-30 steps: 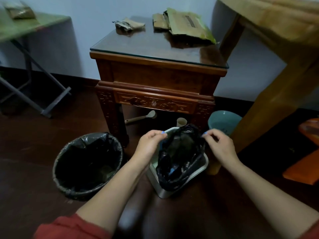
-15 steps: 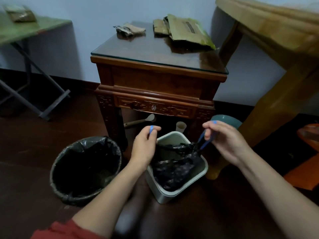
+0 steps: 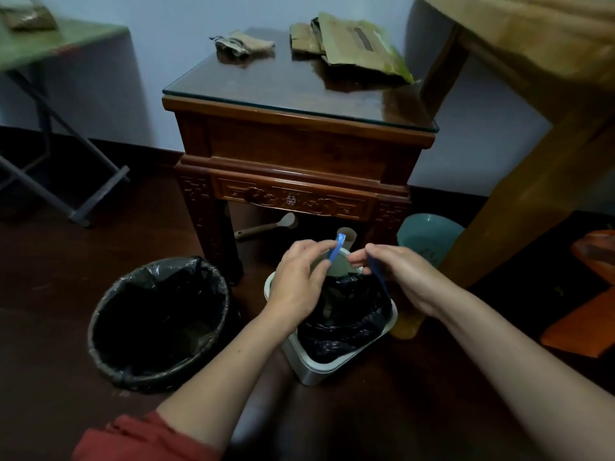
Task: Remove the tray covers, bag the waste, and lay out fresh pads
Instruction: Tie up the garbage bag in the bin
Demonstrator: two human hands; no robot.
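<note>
Here our left grip pinches a blue drawstring between thumb and fingertips, and our right grip pinches the second drawstring. The two are close together above the small white bin. Both strings run down to the black bag, which sits bunched inside that bin on the floor. Just to the left stands a round wastebasket lined in black. Behind is a carved table with green packets on its glass tabletop.
</note>
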